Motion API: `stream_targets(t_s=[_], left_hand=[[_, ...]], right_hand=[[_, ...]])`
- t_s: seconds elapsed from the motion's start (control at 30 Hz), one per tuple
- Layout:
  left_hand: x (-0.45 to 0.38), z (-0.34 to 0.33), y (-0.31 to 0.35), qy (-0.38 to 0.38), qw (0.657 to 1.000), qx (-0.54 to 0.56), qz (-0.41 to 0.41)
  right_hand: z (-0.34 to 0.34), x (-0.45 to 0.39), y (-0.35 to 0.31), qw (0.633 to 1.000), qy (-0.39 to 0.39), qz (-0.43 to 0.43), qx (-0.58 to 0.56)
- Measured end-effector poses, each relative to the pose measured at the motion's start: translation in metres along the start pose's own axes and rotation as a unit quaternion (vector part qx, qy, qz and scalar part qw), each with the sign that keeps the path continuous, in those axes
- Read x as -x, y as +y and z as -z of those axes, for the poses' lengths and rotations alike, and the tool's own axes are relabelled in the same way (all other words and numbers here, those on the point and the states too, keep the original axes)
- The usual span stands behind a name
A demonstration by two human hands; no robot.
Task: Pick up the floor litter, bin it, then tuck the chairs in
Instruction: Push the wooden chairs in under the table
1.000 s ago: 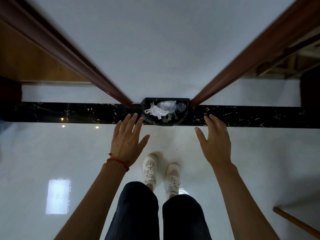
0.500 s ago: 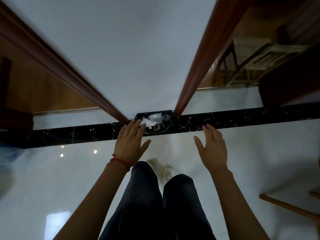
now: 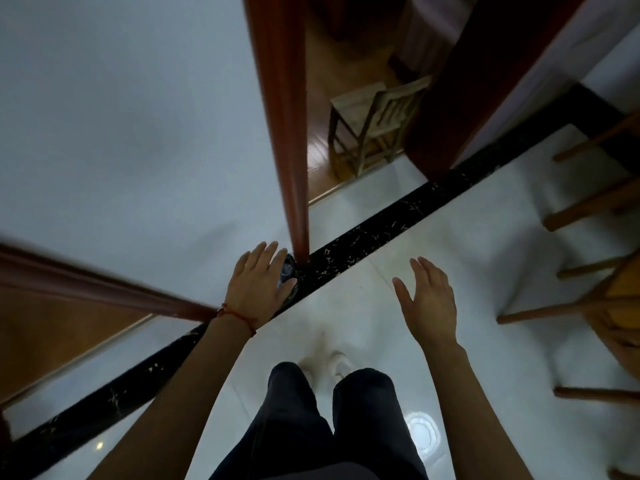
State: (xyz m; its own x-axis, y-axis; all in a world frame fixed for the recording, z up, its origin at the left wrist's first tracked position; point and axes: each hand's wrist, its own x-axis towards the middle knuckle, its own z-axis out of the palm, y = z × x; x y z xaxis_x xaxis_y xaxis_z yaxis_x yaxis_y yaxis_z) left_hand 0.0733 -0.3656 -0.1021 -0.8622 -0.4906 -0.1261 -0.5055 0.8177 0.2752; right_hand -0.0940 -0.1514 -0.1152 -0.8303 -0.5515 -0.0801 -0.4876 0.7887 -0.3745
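The black bin (image 3: 289, 271) stands on the floor against the white wall, by the foot of a red-brown door frame. My left hand (image 3: 258, 287), with a red string on its wrist, is spread flat in front of the bin and hides most of it. My right hand (image 3: 427, 299) hovers open over the white floor tiles, empty, fingers apart. A wooden chair (image 3: 609, 306) with an orange seat stands at the right edge, its legs pointing toward me. A pale wooden chair (image 3: 372, 119) sits in the room beyond the doorway.
A black marble strip (image 3: 381, 226) runs diagonally across the white floor. The red-brown door frame (image 3: 287, 133) rises beside the bin, and another frame (image 3: 104, 289) lies to the left. My legs and white shoes (image 3: 329, 365) are below. A dark door (image 3: 478, 81) stands at the upper right.
The view has swung to the right: the bin has slid behind my left hand, and the chair at the right has come into view. Both hands stay open and empty.
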Motion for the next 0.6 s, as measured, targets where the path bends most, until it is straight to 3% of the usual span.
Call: stream_targets(t_s=[0.37,0.6], left_hand=[[-0.017,-0.001,0.088,-0.074,0.976,-0.012,-0.205],[-0.006,-0.033,0.19,-0.052,0.947,-0.044,-0.313]], right_hand=[[0.036,0.099,0.074,0.976,0.096,-0.194,-0.014],[0.068,0.183,0.152,0.945,0.141,-0.294,-0.022]])
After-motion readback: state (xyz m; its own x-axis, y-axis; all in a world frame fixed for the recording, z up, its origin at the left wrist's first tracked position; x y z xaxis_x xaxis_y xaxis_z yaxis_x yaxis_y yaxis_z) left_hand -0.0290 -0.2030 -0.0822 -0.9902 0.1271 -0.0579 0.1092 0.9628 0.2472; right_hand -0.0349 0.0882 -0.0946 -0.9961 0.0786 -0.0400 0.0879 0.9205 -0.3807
